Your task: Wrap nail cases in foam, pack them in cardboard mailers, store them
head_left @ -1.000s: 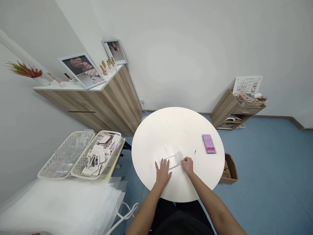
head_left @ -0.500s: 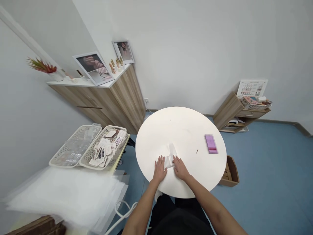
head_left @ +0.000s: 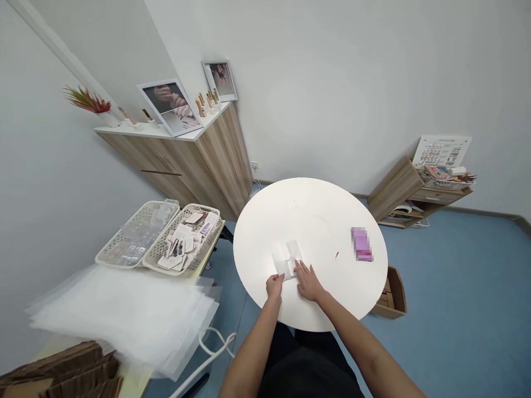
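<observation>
On the round white table (head_left: 307,210) lies a small, thin, translucent white sheet (head_left: 280,257), spread flat with a strip reaching up at its right side. My left hand (head_left: 274,286) pinches the sheet's near left edge between thumb and fingers. With fingers stretched out, my right hand (head_left: 309,282) rests on the near right part of the sheet and on the table beside it. A small white piece appears near my right fingertips, but its kind is unclear. Farther right on the table sits a pixelated purple item (head_left: 362,244).
At left, a side table holds a stack of translucent sheets (head_left: 124,315), two white baskets (head_left: 151,265) with cards and clear packs, and folded brown cardboard (head_left: 66,370). A brown box (head_left: 394,293) stands on the floor at right. A wooden cabinet (head_left: 215,160) is behind left.
My left hand has gone from lying flat on the sheet to pinching its near edge. More of the sheet's left part now shows. My right hand stays nearly in place.
</observation>
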`<state>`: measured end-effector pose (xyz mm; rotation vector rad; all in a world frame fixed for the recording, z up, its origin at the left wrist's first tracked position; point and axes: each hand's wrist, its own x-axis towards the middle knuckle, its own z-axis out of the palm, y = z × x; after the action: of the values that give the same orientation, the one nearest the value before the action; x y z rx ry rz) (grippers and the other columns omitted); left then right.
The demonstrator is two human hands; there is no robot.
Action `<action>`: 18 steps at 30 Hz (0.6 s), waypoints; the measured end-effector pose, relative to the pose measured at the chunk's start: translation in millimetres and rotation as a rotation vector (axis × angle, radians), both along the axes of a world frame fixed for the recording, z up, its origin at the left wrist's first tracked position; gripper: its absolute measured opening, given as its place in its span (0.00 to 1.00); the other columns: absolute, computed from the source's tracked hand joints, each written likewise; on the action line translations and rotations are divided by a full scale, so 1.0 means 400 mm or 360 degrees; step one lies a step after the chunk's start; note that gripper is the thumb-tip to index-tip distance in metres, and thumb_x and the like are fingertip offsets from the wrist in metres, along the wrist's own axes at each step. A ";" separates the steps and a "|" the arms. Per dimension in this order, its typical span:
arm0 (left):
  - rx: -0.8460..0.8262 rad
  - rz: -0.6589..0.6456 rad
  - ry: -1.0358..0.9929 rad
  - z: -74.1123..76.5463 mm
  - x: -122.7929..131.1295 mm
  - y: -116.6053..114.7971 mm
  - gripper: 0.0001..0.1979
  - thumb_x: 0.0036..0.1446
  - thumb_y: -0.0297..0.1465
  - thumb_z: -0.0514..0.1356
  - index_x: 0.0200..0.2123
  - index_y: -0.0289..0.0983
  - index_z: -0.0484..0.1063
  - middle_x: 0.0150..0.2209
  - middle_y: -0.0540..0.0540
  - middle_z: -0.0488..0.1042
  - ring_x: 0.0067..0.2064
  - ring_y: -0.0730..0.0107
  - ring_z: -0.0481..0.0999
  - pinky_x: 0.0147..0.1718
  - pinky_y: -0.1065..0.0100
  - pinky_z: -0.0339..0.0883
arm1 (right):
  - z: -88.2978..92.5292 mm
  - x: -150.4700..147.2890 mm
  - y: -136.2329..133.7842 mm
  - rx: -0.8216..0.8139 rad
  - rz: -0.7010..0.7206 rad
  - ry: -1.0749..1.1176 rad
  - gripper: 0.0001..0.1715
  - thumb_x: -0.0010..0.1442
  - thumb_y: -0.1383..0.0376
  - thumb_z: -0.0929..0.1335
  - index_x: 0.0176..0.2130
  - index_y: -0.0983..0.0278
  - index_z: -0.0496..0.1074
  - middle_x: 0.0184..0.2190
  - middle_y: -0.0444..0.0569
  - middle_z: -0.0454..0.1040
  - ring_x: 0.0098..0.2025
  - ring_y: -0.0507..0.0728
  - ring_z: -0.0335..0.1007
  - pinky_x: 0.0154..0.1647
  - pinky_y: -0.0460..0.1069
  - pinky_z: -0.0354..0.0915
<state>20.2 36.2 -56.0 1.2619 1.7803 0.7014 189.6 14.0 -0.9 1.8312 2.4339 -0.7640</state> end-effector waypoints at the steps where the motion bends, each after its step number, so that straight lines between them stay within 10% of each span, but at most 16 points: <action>1: 0.0040 -0.0007 -0.0004 0.004 0.006 0.005 0.10 0.59 0.37 0.54 0.34 0.37 0.71 0.33 0.43 0.77 0.34 0.62 0.78 0.33 0.62 0.73 | -0.001 0.003 0.000 0.0003 0.0011 0.0016 0.37 0.54 0.69 0.60 0.63 0.69 0.57 0.71 0.56 0.39 0.72 0.65 0.30 0.67 0.68 0.37; 10: 0.0649 -0.0468 0.0061 0.072 0.075 0.016 0.08 0.60 0.31 0.53 0.33 0.39 0.70 0.54 0.43 0.71 0.57 0.61 0.69 0.56 0.53 0.64 | -0.007 0.033 -0.023 0.0028 0.0089 0.0033 0.44 0.53 0.66 0.63 0.67 0.64 0.51 0.71 0.54 0.40 0.70 0.66 0.35 0.68 0.65 0.34; 18: 0.0725 -0.0966 0.0256 0.074 0.066 0.021 0.23 0.65 0.30 0.46 0.62 0.38 0.59 0.51 0.41 0.74 0.55 0.60 0.71 0.54 0.51 0.67 | -0.023 0.065 -0.033 0.0121 0.0272 0.0169 0.42 0.53 0.68 0.63 0.66 0.67 0.53 0.69 0.57 0.47 0.70 0.68 0.37 0.67 0.67 0.40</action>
<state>46.7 44.7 -26.4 2.0926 1.2686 0.6749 215.5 0.7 -10.1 1.6168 2.6781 -0.7853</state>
